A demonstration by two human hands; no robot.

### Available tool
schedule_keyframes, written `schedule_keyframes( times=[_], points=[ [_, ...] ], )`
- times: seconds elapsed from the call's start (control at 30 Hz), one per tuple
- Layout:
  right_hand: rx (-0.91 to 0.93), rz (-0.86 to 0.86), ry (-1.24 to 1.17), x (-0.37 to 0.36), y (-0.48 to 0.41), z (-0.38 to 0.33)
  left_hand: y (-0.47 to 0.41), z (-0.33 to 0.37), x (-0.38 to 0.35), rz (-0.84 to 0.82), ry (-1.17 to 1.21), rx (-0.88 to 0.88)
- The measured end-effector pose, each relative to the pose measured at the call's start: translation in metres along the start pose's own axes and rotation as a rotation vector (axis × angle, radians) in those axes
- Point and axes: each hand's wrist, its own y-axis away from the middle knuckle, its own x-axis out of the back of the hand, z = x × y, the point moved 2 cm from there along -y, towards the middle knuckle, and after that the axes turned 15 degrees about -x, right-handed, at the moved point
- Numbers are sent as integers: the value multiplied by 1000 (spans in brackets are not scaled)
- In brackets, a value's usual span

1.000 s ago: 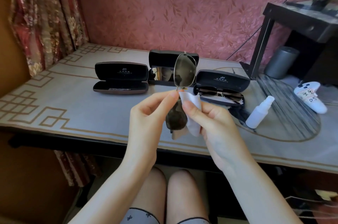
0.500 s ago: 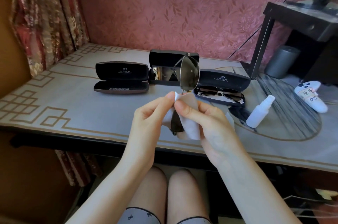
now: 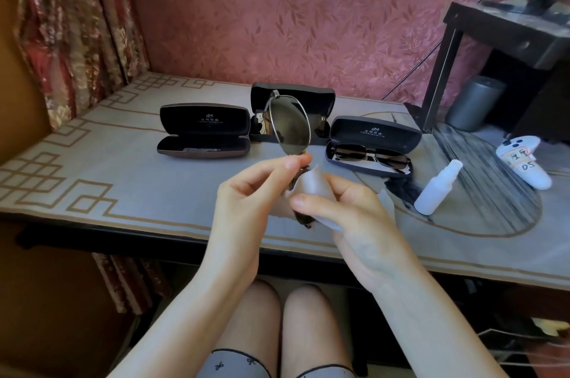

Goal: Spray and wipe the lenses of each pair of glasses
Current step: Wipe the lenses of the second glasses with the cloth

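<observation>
left hand (image 3: 246,192) pinches the metal-framed sunglasses with dark oval lenses (image 3: 290,127) at the bridge, held on end above the patterned grey table (image 3: 92,161). right hand (image 3: 348,211) has thumb and fingers closed on a white wiping cloth (image 3: 311,183) wrapped round the lower lens. upper lens stands bare. risk, i'd say: that narrow bridge pinch could let the frame twist under rubbing, or bare fingertips could smear the lens. white spray bottle (image 3: 438,186) lies tipped nearby.

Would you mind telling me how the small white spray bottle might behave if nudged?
The spray bottle stands slim and tall on the table, so it probably tips easily. It looks like light plastic, likely sliding too. Round-bodied, it may roll once down.
</observation>
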Motion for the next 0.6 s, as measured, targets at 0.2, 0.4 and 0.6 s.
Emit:
schedule_keyframes(
  times=[0.2,0.4,0.6],
  points=[
    [8,16,31,1,-1,3,-3,-1,2,38,-31,33],
    [18,54,-14,-5,-2,-9,-3,3,-2,-26,-24,76],
    [0,98,-37,-9,-5,-6,-4,5,0,-9,-19,78]
  ],
)
